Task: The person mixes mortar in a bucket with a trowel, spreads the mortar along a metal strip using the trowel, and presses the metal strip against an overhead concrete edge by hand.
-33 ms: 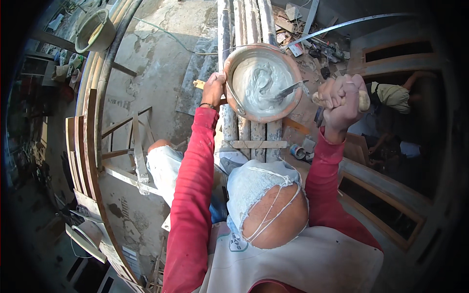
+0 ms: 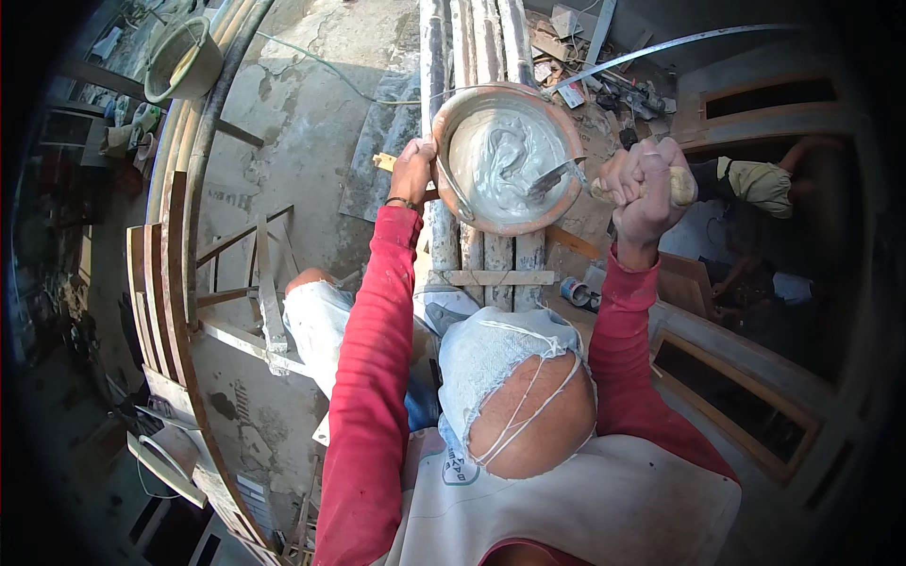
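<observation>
A round orange-brown bucket (image 2: 510, 227) stands on the bamboo poles in front of me, with wet grey mortar (image 2: 493, 191) in it, swirled and smooth. My left hand (image 2: 412, 170) is closed on the bucket's left rim. Wrapped round the pale handle of a trowel (image 2: 557, 176) are the fingers of my right hand (image 2: 649, 184), to the right of the bucket. The trowel's metal blade reaches over the right rim, and its tip is sunk in the mortar.
Several bamboo poles (image 2: 497, 259) run away from me, crossed by a wooden slat (image 2: 500, 278). A paint can (image 2: 575, 291) is below on the right, beside wooden frames (image 2: 736, 401). Another bucket (image 2: 182, 61) hangs far left. Rubble (image 2: 613, 94) lies far right; a person (image 2: 760, 186) is at the right.
My right hand has moved a little left toward the bucket, and the trowel blade has gone further into the mortar. My left hand stays on the rim.
</observation>
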The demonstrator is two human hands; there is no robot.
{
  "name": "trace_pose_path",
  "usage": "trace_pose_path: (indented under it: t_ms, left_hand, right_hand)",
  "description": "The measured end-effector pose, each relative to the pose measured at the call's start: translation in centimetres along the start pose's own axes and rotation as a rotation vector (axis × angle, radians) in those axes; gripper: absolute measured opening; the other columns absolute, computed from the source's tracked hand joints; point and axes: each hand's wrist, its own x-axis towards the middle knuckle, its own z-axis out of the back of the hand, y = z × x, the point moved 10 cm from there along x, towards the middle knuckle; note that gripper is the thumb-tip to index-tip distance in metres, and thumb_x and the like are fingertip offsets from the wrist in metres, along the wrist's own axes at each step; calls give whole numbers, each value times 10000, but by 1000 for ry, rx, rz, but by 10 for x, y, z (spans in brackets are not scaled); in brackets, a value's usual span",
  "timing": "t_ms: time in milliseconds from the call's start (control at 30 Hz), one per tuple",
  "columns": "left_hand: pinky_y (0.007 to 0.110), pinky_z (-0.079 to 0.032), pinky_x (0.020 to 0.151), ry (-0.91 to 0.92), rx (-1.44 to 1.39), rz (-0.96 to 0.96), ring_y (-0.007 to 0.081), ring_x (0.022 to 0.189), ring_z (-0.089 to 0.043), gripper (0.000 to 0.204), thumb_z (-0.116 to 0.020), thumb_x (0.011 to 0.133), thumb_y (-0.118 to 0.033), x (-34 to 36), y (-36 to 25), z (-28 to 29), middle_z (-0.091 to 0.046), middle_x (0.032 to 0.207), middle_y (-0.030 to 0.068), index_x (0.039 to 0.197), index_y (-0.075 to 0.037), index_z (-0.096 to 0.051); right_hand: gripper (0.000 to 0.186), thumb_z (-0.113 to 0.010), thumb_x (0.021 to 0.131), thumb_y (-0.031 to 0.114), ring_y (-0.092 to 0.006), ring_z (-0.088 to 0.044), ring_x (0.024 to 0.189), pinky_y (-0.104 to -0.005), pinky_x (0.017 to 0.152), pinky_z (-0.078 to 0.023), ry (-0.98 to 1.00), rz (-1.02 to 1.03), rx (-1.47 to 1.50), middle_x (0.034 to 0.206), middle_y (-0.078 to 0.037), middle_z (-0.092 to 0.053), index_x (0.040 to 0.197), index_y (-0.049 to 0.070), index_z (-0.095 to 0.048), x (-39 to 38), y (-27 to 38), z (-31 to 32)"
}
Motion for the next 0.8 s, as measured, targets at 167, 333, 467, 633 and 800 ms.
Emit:
trace_pose_path:
  t_ms: [167,333,467,633,800]
  left_hand:
    - [478,-507,770,-4,-19,-45,197,939,-556,232,-474,947,-319,24,11,-11,-549,1016,8,1079,-147,-556]
    - [417,-529,708,-75,-51,-2,149,830,-558,216,-502,939,-318,0,-5,3,-577,884,-7,999,-133,-597]
    - [507,-499,830,56,-1,10,271,1078,-537,282,-446,952,-329,12,0,-34,-483,1130,26,1157,-145,-506]
    - [454,-517,817,-3,-23,-27,258,1062,-557,383,-441,955,-360,6,3,2,-495,1200,52,1256,-128,-481]
    - [462,-512,805,35,-52,-11,243,1125,-506,352,-446,934,-379,11,7,7,-474,1182,6,1231,-193,-474]
  right_hand:
    - [280,-579,824,36,-56,-420,429,-234,412,-352,-353,195,-1085,541,-8,-473,596,46,-418,17,-81,31]
    - [262,-582,789,19,-69,-433,417,-261,390,-347,-367,270,-705,512,-13,-486,593,39,-409,50,-40,-55]
    - [244,-554,789,48,-93,-411,476,-296,456,-353,-494,242,-823,506,-14,-431,593,38,-410,32,-64,42]
    - [247,-578,774,69,-116,-382,514,-326,491,-328,-277,-34,-1033,542,-65,-382,606,13,-406,5,-78,-9]
    - [267,-584,794,30,-95,-390,481,-293,480,-363,-501,53,-698,523,-8,-413,594,17,-408,-20,24,-48]
